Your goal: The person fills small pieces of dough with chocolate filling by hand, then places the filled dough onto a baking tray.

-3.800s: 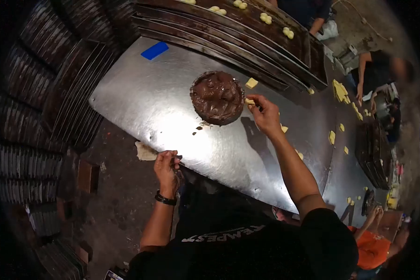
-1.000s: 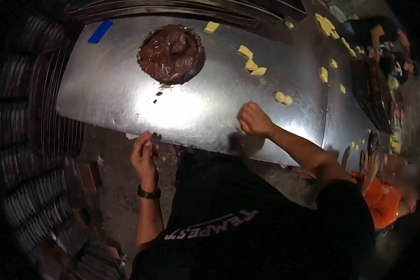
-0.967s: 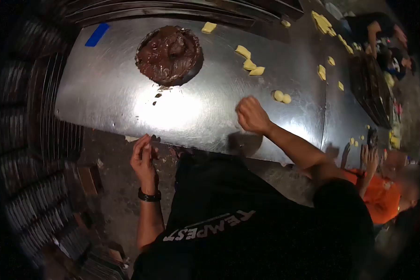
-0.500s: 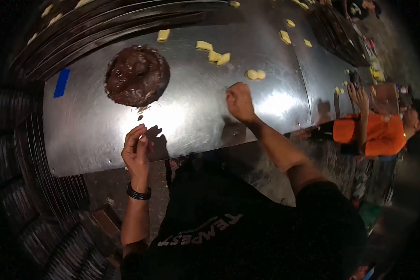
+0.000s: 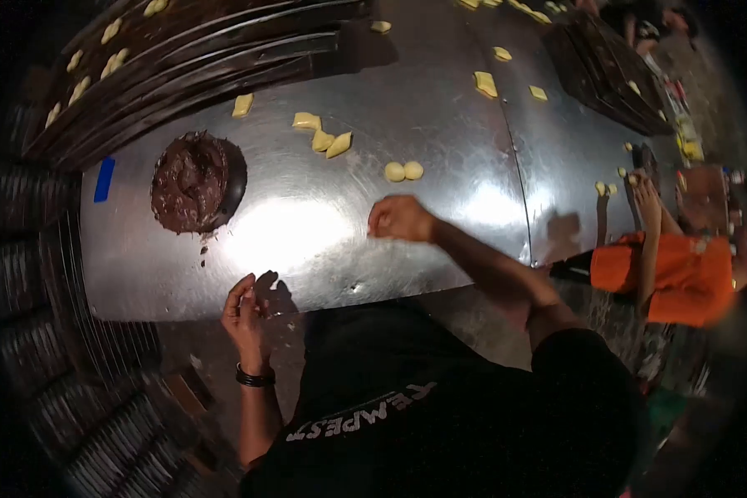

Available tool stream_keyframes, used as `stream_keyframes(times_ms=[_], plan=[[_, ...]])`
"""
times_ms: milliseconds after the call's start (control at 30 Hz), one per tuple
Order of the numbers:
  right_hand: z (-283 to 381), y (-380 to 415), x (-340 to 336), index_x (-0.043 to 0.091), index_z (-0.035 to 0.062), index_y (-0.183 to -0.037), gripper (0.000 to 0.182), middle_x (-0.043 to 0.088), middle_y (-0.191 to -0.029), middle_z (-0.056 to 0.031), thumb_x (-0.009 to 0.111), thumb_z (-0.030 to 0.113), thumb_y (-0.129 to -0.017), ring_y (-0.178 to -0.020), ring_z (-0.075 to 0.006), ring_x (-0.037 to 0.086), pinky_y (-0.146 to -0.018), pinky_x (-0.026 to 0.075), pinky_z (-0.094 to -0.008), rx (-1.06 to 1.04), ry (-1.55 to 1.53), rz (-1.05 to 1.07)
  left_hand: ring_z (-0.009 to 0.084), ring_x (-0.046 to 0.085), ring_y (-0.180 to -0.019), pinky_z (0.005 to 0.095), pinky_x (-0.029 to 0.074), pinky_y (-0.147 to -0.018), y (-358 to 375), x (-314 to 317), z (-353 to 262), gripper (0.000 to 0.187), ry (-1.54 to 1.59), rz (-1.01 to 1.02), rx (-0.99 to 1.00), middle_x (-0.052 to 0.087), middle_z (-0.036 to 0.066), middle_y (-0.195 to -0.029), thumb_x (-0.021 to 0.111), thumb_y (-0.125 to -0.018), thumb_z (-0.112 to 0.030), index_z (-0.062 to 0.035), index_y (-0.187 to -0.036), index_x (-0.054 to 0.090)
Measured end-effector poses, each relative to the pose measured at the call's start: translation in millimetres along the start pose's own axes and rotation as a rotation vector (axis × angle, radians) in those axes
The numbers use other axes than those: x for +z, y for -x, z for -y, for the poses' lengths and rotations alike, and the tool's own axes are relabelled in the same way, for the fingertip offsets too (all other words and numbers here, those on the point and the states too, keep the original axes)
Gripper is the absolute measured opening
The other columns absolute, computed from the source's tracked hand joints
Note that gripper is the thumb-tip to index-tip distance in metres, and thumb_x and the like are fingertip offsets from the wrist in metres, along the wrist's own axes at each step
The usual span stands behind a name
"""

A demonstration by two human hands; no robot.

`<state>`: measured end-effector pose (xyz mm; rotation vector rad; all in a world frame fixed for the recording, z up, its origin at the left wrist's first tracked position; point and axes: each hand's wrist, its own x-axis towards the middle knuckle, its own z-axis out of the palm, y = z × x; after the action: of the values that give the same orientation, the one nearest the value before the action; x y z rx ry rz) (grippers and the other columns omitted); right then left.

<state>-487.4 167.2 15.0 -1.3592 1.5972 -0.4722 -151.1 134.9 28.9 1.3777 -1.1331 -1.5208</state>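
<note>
My left hand [image 5: 245, 315] is over the table's near edge, fingers loosely bent and apart, with nothing visible in them. My right hand [image 5: 400, 218] is above the metal table with its fingers curled together; whatever they may hold is hidden. Just beyond it lie two round dough pieces [image 5: 403, 171] side by side. A bowl of dark chocolate-brown paste [image 5: 189, 184] stands beyond my left hand, with small dark crumbs on the metal in front. Several flat yellow dough pieces [image 5: 324, 142] lie between the bowl and the dough rounds.
Stacked dark trays [image 5: 249, 62] line the far left, with dough pieces on top. More trays [image 5: 610, 75] stand at the far right. Blue tape [image 5: 104, 180] marks the table's left end. A person in an orange shirt [image 5: 668, 278] works at the right, hands over small dough pieces.
The view has shifted, so the bowl and dough pieces appear further left and lower. My right hand has turned and moved left, nearer my body. My left hand has drawn back to the table's edge.
</note>
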Motion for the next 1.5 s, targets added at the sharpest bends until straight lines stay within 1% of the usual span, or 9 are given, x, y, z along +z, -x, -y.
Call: stream_keyframes(times_ms=[167, 267, 400, 567, 800, 1067, 1267, 1300, 1500], plan=[[-1, -62, -91, 0.069, 0.0063, -0.081, 0.020, 0.066, -0.077, -0.0097, 0.073, 0.026, -0.078, -0.070, -0.0159, 0.061, -0.064, 0.049, -0.0316, 0.049, -0.076, -0.500, 0.0060, 0.049, -0.058, 0.0213, 0.038, -0.050, 17, 14, -3, 0.030, -0.010, -0.098, 0.042, 0.059, 0.000, -0.075, 0.059, -0.089, -0.022, -0.0014, -0.110, 0.062], [-22, -84, -86, 0.068, 0.0046, -0.079, 0.034, 0.066, -0.082, -0.0136, 0.064, 0.038, -0.084, -0.078, -0.0217, 0.062, -0.074, 0.048, -0.0365, -0.021, 0.436, -0.250, 0.0061, 0.047, -0.056, 0.0213, 0.037, -0.050, 21, 17, -5, 0.029, -0.035, -0.142, 0.056, 0.056, 0.000, -0.067, 0.059, -0.089, -0.022, -0.0017, -0.110, 0.063], [-8, -98, -123, 0.068, 0.0052, -0.096, 0.049, 0.066, -0.094, -0.0164, 0.050, 0.049, -0.087, -0.091, -0.0288, 0.061, -0.084, 0.046, -0.0371, 0.157, 0.124, 0.031, 0.0058, 0.047, -0.057, 0.0212, 0.036, -0.051, 26, 13, -10, 0.028, 0.036, -0.155, 0.012, 0.055, -0.001, -0.067, 0.059, -0.089, -0.021, -0.0019, -0.109, 0.063], [36, -115, -76, 0.067, 0.0038, -0.097, 0.041, 0.065, -0.096, -0.0201, 0.070, 0.036, -0.073, -0.093, -0.0313, 0.063, -0.079, 0.049, -0.0400, 0.067, 0.581, -0.234, 0.0046, 0.045, -0.060, 0.0210, 0.039, -0.054, 12, 5, -15, 0.027, 0.060, -0.127, 0.041, 0.051, -0.004, -0.069, 0.057, -0.090, -0.021, -0.0024, -0.109, 0.064], [38, -85, 10, 0.057, 0.0013, -0.090, 0.026, 0.065, -0.081, -0.0119, 0.072, 0.006, -0.069, -0.072, -0.0191, 0.064, -0.062, 0.049, -0.0325, -0.122, 0.051, -0.810, 0.0045, 0.048, -0.064, 0.0203, 0.042, -0.059, -10, -28, -28, 0.025, 0.136, 0.058, 0.062, 0.056, -0.002, -0.072, 0.058, -0.090, -0.018, -0.0022, -0.108, 0.063], [127, -19, 134, 0.057, -0.0007, -0.095, 0.018, 0.063, -0.097, -0.0114, 0.067, -0.004, -0.080, -0.078, -0.0165, 0.065, -0.065, 0.056, -0.0282, -0.265, -0.914, -0.327, 0.0076, 0.053, -0.075, 0.0221, 0.045, -0.067, -30, 28, -34, 0.022, 0.172, 0.079, 0.325, 0.058, 0.003, -0.092, 0.058, -0.092, -0.016, 0.0007, -0.107, 0.058], [140, -1, 91, 0.033, 0.0021, -0.137, 0.064, 0.061, -0.095, -0.0088, 0.064, -0.003, -0.082, -0.085, -0.0132, 0.061, -0.077, 0.051, -0.0260, -0.157, -1.221, 0.203, 0.0036, 0.049, -0.058, 0.0187, 0.042, -0.053, -31, 41, -37, 0.014, 0.166, -0.015, 0.542, 0.058, 0.000, -0.075, 0.061, -0.088, -0.006, 0.0019, -0.099, 0.058], [137, 1, 80, 0.009, 0.0076, -0.147, 0.083, 0.059, -0.098, -0.0091, 0.062, 0.000, -0.084, -0.091, -0.0136, 0.059, -0.082, 0.048, -0.0255, -0.078, -1.149, 0.319, 0.0083, 0.052, -0.068, 0.0235, 0.045, -0.062, -28, 38, -35, 0.024, 0.046, 0.053, 0.512, 0.059, 0.004, -0.085, 0.059, -0.090, -0.012, 0.0026, -0.108, 0.054], [146, -20, 69, 0.010, 0.0126, -0.147, 0.086, 0.061, -0.094, -0.0064, 0.068, 0.018, -0.084, -0.081, -0.0109, 0.060, -0.062, 0.045, -0.0215, 0.157, -0.966, 0.782, 0.0354, 0.044, -0.118, 0.0414, 0.036, -0.098, -24, 34, -2, 0.064, -0.092, 0.145, 0.392, 0.036, 0.023, -0.133, 0.031, -0.097, -0.047, 0.0022, -0.138, 0.030]])
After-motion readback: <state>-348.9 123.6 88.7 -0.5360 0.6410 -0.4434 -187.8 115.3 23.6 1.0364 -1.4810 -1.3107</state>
